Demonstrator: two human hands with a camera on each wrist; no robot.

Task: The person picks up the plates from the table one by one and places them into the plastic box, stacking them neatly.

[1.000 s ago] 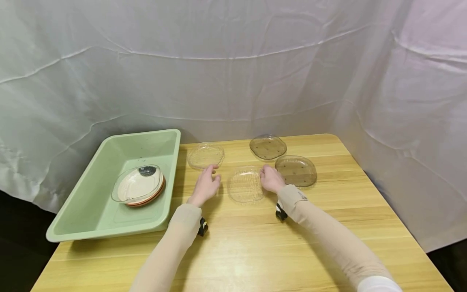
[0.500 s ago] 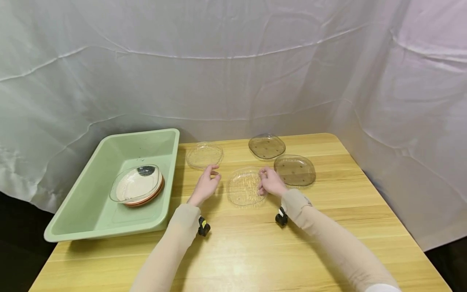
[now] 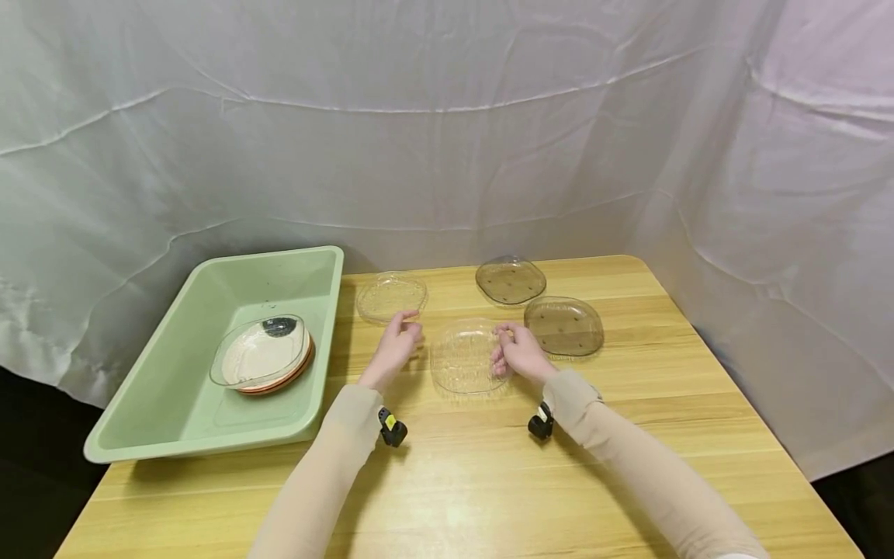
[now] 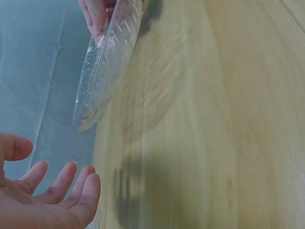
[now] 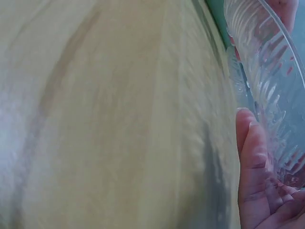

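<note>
A clear ribbed glass plate (image 3: 462,362) is held at its right edge by my right hand (image 3: 524,354), thumb above and fingers underneath. In the left wrist view, the plate (image 4: 108,67) is raised off the table, its shadow falling on the wood. My left hand (image 3: 394,348) hovers beside the plate's left edge, fingers loosely spread and holding nothing; a gap separates them in the left wrist view. Behind the left hand lies another clear plate (image 3: 391,297). Two smoky brown plates lie on the right, one nearer (image 3: 567,326) and one farther back (image 3: 511,281).
A green plastic basin (image 3: 317,373) stands at the left of the wooden table (image 3: 482,481). Inside are stacked dishes: a clear plate (image 3: 226,369) over a cream plate (image 3: 261,353) with a dark patch and an orange-brown rim. Grey cloth (image 3: 433,171) hangs behind the table.
My right hand has brought its fingers under the clear plate's edge and lifted it, shifting it slightly left. The left hand stays nearly in place. The basin and other plates stay put.
</note>
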